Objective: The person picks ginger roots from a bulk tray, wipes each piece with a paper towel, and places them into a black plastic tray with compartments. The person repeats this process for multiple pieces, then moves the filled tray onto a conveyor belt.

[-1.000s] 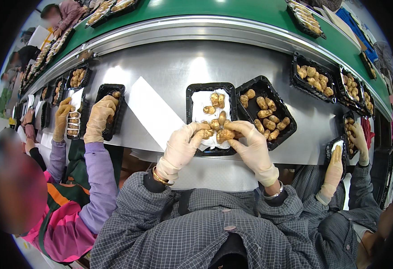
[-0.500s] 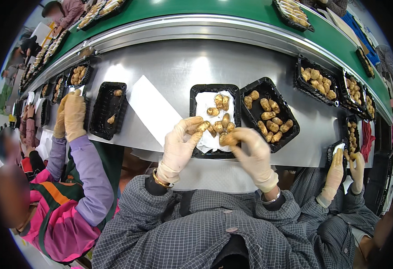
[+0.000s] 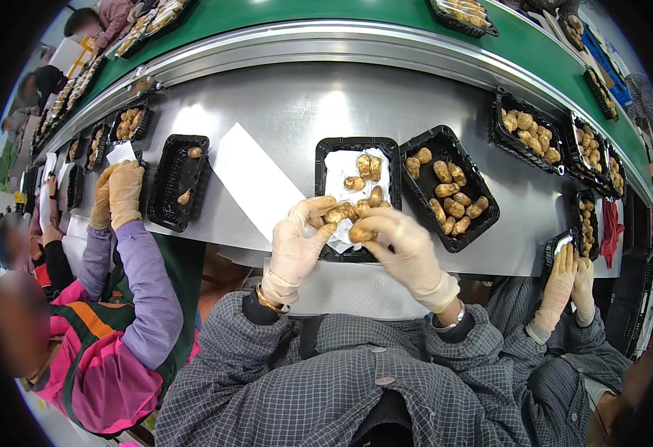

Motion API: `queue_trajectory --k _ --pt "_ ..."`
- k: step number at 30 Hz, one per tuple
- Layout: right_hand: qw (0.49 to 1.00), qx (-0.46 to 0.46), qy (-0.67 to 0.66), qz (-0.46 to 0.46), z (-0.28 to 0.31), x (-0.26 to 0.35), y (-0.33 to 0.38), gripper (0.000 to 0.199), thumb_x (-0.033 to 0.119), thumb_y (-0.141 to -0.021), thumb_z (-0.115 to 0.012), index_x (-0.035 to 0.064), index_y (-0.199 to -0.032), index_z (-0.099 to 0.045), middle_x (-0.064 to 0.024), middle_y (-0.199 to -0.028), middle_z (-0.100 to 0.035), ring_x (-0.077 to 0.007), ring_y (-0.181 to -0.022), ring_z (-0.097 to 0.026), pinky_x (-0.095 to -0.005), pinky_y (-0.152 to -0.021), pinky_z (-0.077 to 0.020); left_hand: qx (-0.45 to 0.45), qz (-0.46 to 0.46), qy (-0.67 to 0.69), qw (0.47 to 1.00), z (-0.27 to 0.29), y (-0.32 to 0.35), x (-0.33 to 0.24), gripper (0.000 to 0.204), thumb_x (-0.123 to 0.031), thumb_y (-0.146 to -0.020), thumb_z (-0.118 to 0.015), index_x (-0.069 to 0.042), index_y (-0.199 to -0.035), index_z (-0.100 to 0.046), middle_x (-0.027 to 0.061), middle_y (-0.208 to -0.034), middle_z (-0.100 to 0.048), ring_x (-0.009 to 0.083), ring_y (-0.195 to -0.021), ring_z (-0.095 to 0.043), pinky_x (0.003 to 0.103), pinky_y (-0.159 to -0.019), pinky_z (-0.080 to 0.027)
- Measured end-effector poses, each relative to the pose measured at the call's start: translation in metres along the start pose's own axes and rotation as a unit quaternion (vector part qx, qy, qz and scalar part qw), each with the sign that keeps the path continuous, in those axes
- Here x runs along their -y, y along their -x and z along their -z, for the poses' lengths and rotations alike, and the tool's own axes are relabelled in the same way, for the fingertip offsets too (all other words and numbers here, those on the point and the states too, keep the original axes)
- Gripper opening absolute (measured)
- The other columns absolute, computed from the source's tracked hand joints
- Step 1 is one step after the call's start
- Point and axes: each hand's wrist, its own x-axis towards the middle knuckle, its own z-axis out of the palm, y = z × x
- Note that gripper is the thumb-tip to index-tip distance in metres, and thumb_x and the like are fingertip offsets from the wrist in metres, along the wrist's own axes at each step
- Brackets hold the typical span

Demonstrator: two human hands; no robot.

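My left hand point(image 3: 299, 238), in a cream glove, pinches a stubby brown-and-cream mushroom point(image 3: 335, 214), or what looks like one. My right hand point(image 3: 410, 253), gloved alike, grips another such mushroom point(image 3: 361, 233) with fingers and thumb. Both hands are over the near end of a black plastic tray point(image 3: 320, 170) lined with white paper point(image 3: 337, 165). Several mushrooms lie on that paper; those at the near end are partly hidden by my hands. Close on the right, touching or nearly so, a second black tray point(image 3: 483, 186) sits at a slant with several loose mushrooms point(image 3: 449, 192).
A long white sheet point(image 3: 255, 182) lies left of the lined tray. Beyond it stands a black tray point(image 3: 166, 179) with two mushrooms. Filled trays point(image 3: 527, 138) stand at the back right, before a green conveyor point(image 3: 326, 18). Co-workers' gloved hands point(image 3: 121, 194) work on either side.
My right hand has moved left with its mushroom, closer to my left hand. The left hand has barely shifted. Trays on the green conveyor have moved left.
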Motion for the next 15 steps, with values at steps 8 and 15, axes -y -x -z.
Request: queue_trajectory --k 8,15 --pt "0.997 0.059 0.055 0.019 -0.013 -0.003 -0.004 0.013 0.012 -0.076 -0.071 0.0091 -0.087 -0.064 -0.0045 -0.091 -0.063 -0.0253 -0.087 -0.063 -0.0364 -0.073 -0.0506 -0.011 0.01 0.002 1.0 0.001 0.0 0.003 0.035 0.001 -0.081 -0.072 0.0 -0.115 -0.063 0.0029 -0.102 -0.067 0.0065 -0.078 -0.053 0.022 -0.073 -0.049" --pt "0.99 0.038 0.128 0.044 -0.021 -0.004 0.001 0.008 0.013 -0.073 -0.071 0.0109 -0.079 -0.066 -0.0029 -0.08 -0.061 -0.0227 -0.083 -0.062 -0.0347 -0.069 -0.0506 -0.016 0.013 0.031 0.999 0.001 0.002 0.004 0.032 0.0 -0.084 -0.07 0.001 -0.115 -0.063 0.0038 -0.102 -0.068 0.0066 -0.079 -0.054 0.022 -0.074 -0.049"
